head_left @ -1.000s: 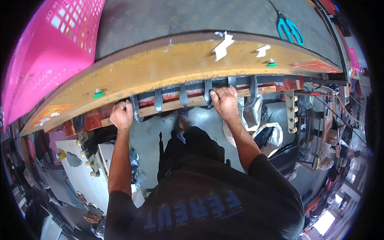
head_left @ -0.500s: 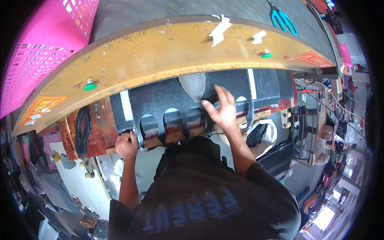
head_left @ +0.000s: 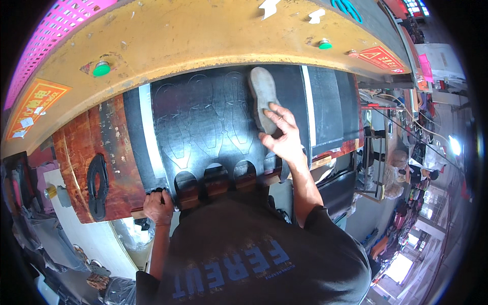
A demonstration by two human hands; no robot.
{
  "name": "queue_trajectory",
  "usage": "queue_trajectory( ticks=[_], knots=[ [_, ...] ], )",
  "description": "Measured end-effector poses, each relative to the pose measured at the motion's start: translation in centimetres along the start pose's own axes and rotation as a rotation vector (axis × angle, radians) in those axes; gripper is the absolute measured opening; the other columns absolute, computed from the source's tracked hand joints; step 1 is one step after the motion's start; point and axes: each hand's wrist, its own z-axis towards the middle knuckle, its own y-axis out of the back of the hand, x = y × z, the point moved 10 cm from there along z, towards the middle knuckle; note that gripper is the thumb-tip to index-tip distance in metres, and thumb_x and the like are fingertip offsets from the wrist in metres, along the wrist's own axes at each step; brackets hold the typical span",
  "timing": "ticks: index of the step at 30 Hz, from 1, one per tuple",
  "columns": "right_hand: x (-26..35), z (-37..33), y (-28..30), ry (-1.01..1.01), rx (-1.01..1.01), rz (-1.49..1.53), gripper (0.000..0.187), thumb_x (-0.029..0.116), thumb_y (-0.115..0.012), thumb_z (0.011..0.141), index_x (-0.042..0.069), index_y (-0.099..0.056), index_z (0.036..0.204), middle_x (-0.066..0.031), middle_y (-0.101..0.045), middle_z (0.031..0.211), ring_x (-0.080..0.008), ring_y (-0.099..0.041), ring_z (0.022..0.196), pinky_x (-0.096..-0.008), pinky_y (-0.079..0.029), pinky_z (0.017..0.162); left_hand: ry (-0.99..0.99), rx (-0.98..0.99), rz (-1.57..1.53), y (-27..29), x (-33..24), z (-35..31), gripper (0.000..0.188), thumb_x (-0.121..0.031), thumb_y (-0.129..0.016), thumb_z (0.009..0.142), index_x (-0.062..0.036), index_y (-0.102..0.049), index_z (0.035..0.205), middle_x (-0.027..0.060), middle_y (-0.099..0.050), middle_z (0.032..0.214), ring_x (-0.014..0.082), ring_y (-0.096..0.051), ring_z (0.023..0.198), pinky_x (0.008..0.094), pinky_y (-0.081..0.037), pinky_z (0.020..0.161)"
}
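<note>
A large black sheet (head_left: 203,119) with sole-shaped outlines cut in it lies under the press beam. Along its near edge run several rounded cut-outs. On its right half rests a grey sole-shaped cutting die (head_left: 263,84), its far end close to the beam. My right hand (head_left: 285,134) has its fingers on the die's near half and its thumb by the left side, closed on it. At the near left corner my left hand (head_left: 158,207) is curled on the sheet's edge, beside a white strip (head_left: 151,137); its fingertips are partly hidden.
The yellow beam (head_left: 203,38) spans the far side, with green buttons (head_left: 101,69) on its front. A dark sole-shaped ring (head_left: 96,185) lies on the worn reddish board (head_left: 119,168) at left. A pink basket (head_left: 63,30) and teal-handled scissors (head_left: 348,9) sit above.
My right hand has moved from beside the die onto its near half. The view has shifted, showing more of the sheet and its cut outlines. My left hand stays at the sheet's corner.
</note>
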Motion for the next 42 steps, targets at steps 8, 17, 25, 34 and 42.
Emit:
queue_trajectory(
  ticks=[8,17,25,34,42],
  knots=[
    [-3.4,-0.3,-2.9,-0.021,-0.007,-0.300,0.058,0.025,-0.084,0.069,0.016,-0.077,0.126,-0.0097,-0.060,0.149,-0.0492,-0.047,0.140,-0.0585,-0.040,0.121,-0.022,-0.021,-0.001,0.3,-0.5,1.8,0.026,-0.017,-0.074,0.091,-0.0087,-0.064,0.069,0.0107,-0.064,0.071,0.0341,-0.062,0.067,0.0475,-0.049,0.063],
    [-3.1,8.7,-4.3,0.078,-0.181,-0.417,0.054,0.026,-0.082,0.076,0.011,-0.075,0.128,-0.0176,-0.062,0.146,-0.0450,-0.051,0.139,-0.0584,-0.037,0.122,0.008,-0.093,-0.003,-0.9,-0.1,11.1,0.033,-0.024,-0.072,0.094,-0.0096,-0.060,0.066,0.0123,-0.066,0.072,0.0369,-0.064,0.069,0.0506,-0.051,0.066],
    [-4.0,10.1,7.3,-0.404,-0.443,0.253,0.053,0.016,-0.068,0.103,-0.004,-0.055,0.150,-0.0122,-0.075,0.103,-0.0167,-0.069,0.092,-0.0345,-0.058,0.085,-0.033,-0.172,0.013,-1.7,-0.4,22.7,0.035,-0.026,-0.071,0.095,-0.0078,-0.060,0.068,0.0147,-0.066,0.073,0.0387,-0.064,0.072,0.0510,-0.051,0.069],
    [-7.1,10.7,1.1,-0.116,-0.226,-0.125,0.049,0.012,-0.068,0.099,-0.006,-0.055,0.143,-0.0183,-0.074,0.109,-0.0360,-0.072,0.099,-0.0459,-0.055,0.095,-0.133,-0.225,0.044,-3.3,0.5,29.4,0.033,-0.025,-0.070,0.094,-0.0099,-0.059,0.066,0.0137,-0.064,0.071,0.0366,-0.064,0.069,0.0507,-0.052,0.066],
    [-5.8,10.5,-4.8,0.041,0.033,-0.356,0.021,0.027,-0.072,0.093,0.009,-0.081,0.099,-0.0086,-0.075,0.107,-0.0344,-0.059,0.114,-0.0578,-0.043,0.102,-0.105,-0.250,0.057,-3.0,-0.3,29.0,0.023,-0.030,-0.071,0.088,-0.0135,-0.069,0.072,0.0088,-0.072,0.078,0.0323,-0.069,0.075,0.0461,-0.057,0.074]
  ],
)
